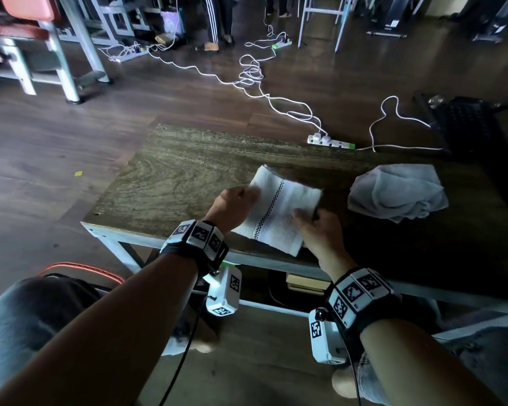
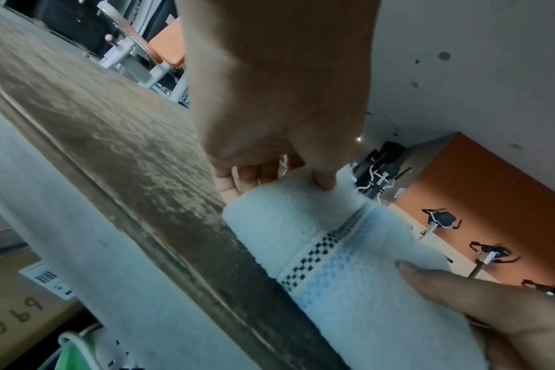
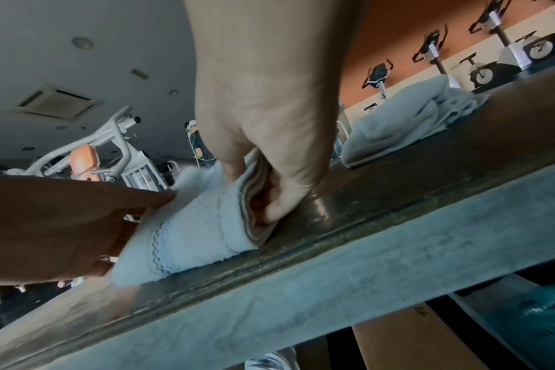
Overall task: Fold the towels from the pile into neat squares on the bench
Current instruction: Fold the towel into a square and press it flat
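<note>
While both hands work the near bench edge, right hand [image 1: 320, 230] pinches white checker-striped terry towel [image 1: 279, 212] layers, left hand [image 1: 232, 205] pinches its left edge; mid-fold, next needs squaring corners. Crumpled grey towel pile [image 1: 396, 193] lies farther right on wooden bench [image 1: 173, 177].

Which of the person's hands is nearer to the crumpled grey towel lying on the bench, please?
The right hand. It grips the white towel's edge on the side facing the crumpled grey towel; the left hand holds the white towel's opposite edge, farther away.
</note>
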A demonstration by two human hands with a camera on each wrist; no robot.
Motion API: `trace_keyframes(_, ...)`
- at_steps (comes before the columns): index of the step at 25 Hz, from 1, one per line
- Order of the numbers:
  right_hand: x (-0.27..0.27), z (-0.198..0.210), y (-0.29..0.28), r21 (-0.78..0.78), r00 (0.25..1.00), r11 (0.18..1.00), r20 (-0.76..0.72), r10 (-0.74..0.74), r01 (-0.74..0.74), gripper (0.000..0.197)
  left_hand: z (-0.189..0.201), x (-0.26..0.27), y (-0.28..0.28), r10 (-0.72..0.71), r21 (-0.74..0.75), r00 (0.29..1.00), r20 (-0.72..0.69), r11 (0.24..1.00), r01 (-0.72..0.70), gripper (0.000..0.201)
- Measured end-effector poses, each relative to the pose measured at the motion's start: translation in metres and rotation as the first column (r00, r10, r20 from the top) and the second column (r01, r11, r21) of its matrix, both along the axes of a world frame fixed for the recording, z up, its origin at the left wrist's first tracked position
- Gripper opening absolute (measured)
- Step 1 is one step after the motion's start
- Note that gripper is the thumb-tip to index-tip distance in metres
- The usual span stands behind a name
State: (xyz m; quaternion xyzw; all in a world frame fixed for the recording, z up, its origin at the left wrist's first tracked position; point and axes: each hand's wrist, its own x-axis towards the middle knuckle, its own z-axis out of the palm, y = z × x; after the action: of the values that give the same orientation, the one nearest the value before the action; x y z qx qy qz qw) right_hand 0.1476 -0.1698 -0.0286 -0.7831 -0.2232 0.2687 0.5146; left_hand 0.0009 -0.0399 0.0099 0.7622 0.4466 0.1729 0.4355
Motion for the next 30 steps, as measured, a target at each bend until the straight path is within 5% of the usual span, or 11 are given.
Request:
trace_keyframes(4,0.010,-0.006,0.008,-0.116,0.995,0.992,-0.098,0.036,-0.048,0.025,-0.023,0.012,0.003,0.053,0.111,0.972,-0.228,0.993,-0.029,0.031)
trace_keyframes(9,0.013,-0.001,0.007,-0.045,0.972,0.999,-0.233,0.013,-0.024,0.026,-0.032,0.019,0.006,0.096,0.137,0.955,-0.279,0.989,-0.060,0.037)
trace_keyframes(21,0.015,0.000,0.015,-0.102,0.979,0.992,-0.182,-0.095,0.077,0.039,-0.045,0.020,0.005,0.135,0.278,0.941,-0.309,0.960,-0.047,0.031)
trace_keyframes(24,0.014,0.000,0.017,-0.239,0.986,0.967,0.158,-0.054,0.091,0.049,-0.039,0.020,0.007,0.080,0.285,0.922,-0.380,0.958,0.034,0.035)
trace_keyframes(27,0.021,-0.002,0.019,-0.211,0.801,0.974,0.596,0.061,0.083,0.048,-0.028,0.025,0.014,-0.049,0.307,0.862,-0.504,0.923,0.232,0.041)
trace_keyframes(30,0.035,-0.006,0.019,-0.242,0.768,0.960,0.585,0.260,-0.140,0.036,-0.019,0.031,0.032,-0.051,0.374,0.775,-0.630,0.854,0.361,0.030)
